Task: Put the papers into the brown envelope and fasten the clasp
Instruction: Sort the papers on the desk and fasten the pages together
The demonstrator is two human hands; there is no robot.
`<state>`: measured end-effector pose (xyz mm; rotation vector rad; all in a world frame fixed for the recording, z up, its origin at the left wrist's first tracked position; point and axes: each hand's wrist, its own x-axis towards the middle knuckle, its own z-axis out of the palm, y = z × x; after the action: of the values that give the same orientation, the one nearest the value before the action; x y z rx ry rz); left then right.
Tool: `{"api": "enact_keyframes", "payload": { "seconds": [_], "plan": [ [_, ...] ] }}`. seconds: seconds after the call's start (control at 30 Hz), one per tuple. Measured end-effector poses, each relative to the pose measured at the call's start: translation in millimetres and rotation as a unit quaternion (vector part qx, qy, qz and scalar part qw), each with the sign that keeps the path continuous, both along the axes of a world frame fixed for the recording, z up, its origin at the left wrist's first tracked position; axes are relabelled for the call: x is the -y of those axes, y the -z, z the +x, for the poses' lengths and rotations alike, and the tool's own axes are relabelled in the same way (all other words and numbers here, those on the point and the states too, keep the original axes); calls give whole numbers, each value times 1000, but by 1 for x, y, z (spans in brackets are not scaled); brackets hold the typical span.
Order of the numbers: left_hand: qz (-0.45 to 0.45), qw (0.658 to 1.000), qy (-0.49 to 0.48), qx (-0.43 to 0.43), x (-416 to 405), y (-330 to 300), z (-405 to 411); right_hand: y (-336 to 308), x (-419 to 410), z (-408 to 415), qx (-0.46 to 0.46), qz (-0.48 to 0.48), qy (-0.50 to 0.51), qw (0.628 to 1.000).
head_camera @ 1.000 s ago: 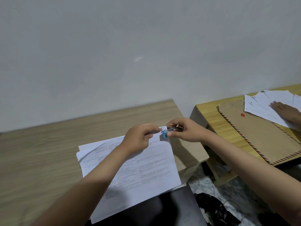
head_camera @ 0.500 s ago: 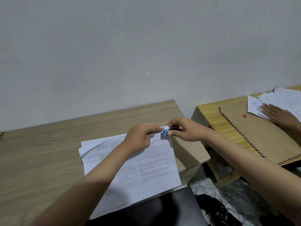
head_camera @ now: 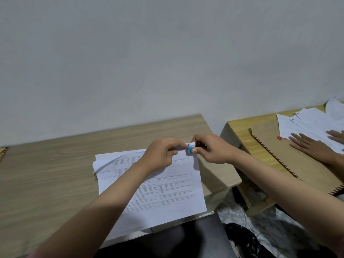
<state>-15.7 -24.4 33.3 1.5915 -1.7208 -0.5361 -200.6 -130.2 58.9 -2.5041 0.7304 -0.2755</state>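
We pinched the papers' (head_camera: 152,185) corner with left hand (head_camera: 161,155), right hand (head_camera: 214,148) gripped the blue clip (head_camera: 190,149); best keep the sheets square while working it.

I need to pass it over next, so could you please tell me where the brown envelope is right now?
In the head view the brown envelope lies flat on the yellowish side table at the right, partly under loose white sheets, with another person's hand resting on it.

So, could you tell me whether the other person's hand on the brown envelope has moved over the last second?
Yes. That hand has slid towards the envelope's red clasp, leftwards in the head view.
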Motion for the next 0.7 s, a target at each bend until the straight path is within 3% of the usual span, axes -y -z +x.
{"api": "enact_keyframes", "payload": {
  "seconds": [0.23,0.37,0.57,0.7],
  "plan": [
    [1,1000,-11,-6,-3,3,8,10,-2,2,60,44,-6,997],
    [24,999,-25,-16,-3,6,18,22,-2,2,50,32,-1,998],
    [37,998,-35,19,4,13,31,39,-7,-1,89,27,84,992],
    [67,995,-49,62,16,27,38,60,-3,-10,47,22,141,989]
  ]
}}
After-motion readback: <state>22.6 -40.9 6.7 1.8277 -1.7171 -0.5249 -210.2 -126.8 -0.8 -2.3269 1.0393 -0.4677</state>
